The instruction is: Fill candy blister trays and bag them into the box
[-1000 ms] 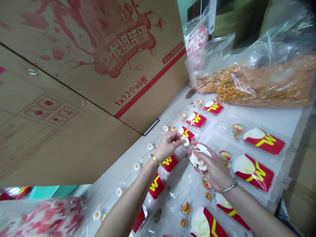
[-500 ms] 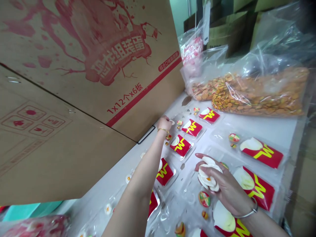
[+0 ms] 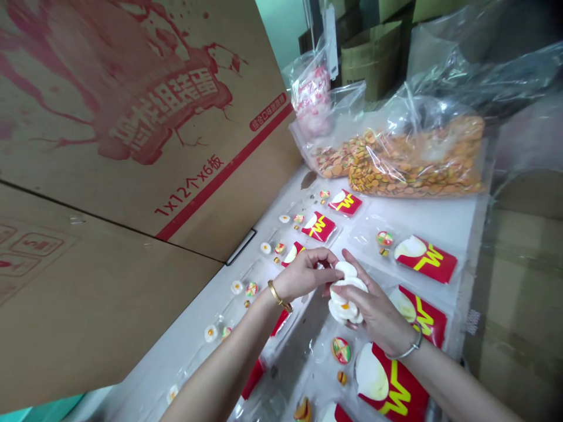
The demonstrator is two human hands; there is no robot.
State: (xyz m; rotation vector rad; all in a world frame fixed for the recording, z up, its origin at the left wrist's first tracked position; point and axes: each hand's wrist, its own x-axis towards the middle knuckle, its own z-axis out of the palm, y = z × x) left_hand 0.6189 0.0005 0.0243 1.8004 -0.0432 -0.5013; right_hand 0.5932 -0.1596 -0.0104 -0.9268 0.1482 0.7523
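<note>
My right hand (image 3: 380, 310) is wrapped round a loose stack of white fried-egg-shaped pieces (image 3: 347, 299), one with an orange yolk showing. At the top of that stack, my left hand (image 3: 312, 272) pinches the edge of one white egg piece (image 3: 346, 269). Below and around both hands lie clear plastic trays (image 3: 365, 231), each with a red fries pouch marked with a yellow letter (image 3: 426, 258). Small round pizza-like pieces (image 3: 341, 350) and tiny burger-like pieces (image 3: 342, 378) sit beside the pouches. Single egg pieces (image 3: 265, 248) rest in the left row of trays; my left forearm hides part of that row.
A big printed cardboard box (image 3: 185, 164) walls off the table's left side. At the back stand a clear bag of small orange pieces (image 3: 417, 164) and a bag of pink and white pieces (image 3: 312, 99). More cartons (image 3: 372, 58) are behind. The white table's (image 3: 468, 217) edge runs along the right.
My left hand has come back from a far left tray to the stack in my right hand. An egg piece now lies in that tray. The view has shifted, with things sliding left.
</note>
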